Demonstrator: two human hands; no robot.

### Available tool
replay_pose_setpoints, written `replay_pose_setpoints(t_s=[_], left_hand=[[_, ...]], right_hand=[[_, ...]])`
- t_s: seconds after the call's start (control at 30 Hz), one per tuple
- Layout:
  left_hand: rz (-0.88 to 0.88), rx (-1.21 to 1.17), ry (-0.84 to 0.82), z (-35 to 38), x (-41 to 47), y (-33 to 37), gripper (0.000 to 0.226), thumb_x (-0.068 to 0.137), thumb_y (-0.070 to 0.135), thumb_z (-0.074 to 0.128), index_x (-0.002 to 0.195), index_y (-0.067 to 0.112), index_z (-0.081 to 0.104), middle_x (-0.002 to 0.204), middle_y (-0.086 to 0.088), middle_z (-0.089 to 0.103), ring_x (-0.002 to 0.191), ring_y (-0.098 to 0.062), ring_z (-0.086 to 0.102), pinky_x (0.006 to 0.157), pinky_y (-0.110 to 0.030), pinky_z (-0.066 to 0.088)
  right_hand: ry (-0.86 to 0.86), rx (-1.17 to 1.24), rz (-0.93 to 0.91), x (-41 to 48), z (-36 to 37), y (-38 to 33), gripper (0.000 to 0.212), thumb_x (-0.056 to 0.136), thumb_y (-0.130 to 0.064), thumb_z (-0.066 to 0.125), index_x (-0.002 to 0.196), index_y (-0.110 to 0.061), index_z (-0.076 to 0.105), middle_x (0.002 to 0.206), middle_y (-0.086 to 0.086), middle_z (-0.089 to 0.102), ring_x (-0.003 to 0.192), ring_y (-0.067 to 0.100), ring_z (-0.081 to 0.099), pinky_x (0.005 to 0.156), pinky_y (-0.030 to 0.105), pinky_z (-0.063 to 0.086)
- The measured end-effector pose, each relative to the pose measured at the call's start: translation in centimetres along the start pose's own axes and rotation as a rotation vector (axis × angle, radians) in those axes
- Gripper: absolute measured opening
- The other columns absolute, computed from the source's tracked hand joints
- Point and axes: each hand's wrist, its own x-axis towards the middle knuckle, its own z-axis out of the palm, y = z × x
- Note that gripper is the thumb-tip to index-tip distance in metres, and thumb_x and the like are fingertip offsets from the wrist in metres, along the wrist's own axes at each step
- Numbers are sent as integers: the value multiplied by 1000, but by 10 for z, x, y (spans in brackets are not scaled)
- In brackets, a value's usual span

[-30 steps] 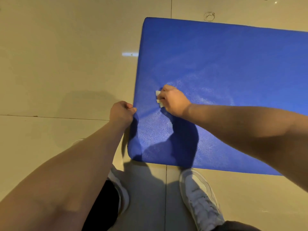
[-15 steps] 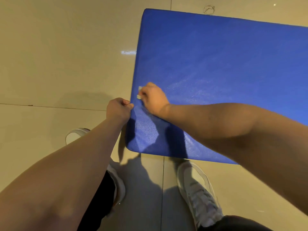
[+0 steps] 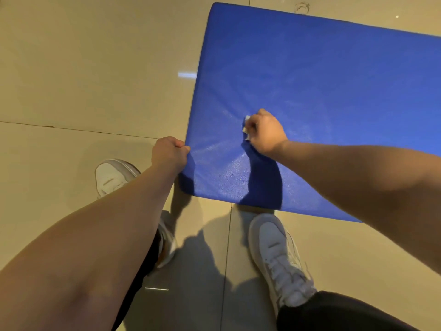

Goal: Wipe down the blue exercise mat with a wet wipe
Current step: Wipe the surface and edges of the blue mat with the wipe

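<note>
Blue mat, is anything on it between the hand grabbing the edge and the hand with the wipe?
No. The head view shows only bare blue exercise mat between the left hand gripping its edge and the right hand holding the wet wipe.

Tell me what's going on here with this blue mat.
A person is cleaning a blue exercise mat laid on a tiled floor. The left hand grips the mat's left edge near its closest corner, while the right hand presses a small white wet wipe onto the surface a little inward. Their white sneakers stand on the floor by that corner.
</note>
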Motion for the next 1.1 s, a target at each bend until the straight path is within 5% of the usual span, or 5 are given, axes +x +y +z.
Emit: replay_pose_setpoints(t_s=[0.2,0.53,0.8,0.97,1.1], left_hand=[[-44,-51,-15,-4,-9,-7,13,90,23,75,95,11,73,97,-4,72,91,-25,65,86,-31,53],[34,-113,-63,-6,-9,-22,14,89,21,74,76,16,72,91,-7,75,90,-27,69,86,-40,56],[-47,-98,-53,-6,-16,-19,12,90,24,75,84,14,72,96,-3,73,92,-26,67,90,-41,56],[-57,-81,-36,-3,-23,-23,13,91,26,74,88,13,73,95,-4,73,92,-27,67,89,-41,56],[-69,-121,-41,-3,-24,-28,17,92,25,72,94,9,74,99,-5,73,94,-27,67,91,-42,57]], right_hand=[[75,-4,146,1,8,-5,13,89,-4,57,93,-9,68,107,10,54,108,30,51,80,27,39],[-62,64,-147,20,64,-124,19,91,2,54,99,-8,68,108,12,57,100,28,51,83,31,45],[-122,-16,-220,-4,23,-40,19,87,-4,55,73,-15,60,89,5,54,94,30,55,79,31,44],[-15,-35,-47,-25,4,12,13,88,-6,59,80,-9,68,91,6,51,89,32,57,71,27,37],[32,24,31,-19,21,-15,15,91,-5,54,84,-8,67,101,15,55,96,32,54,78,28,40]])
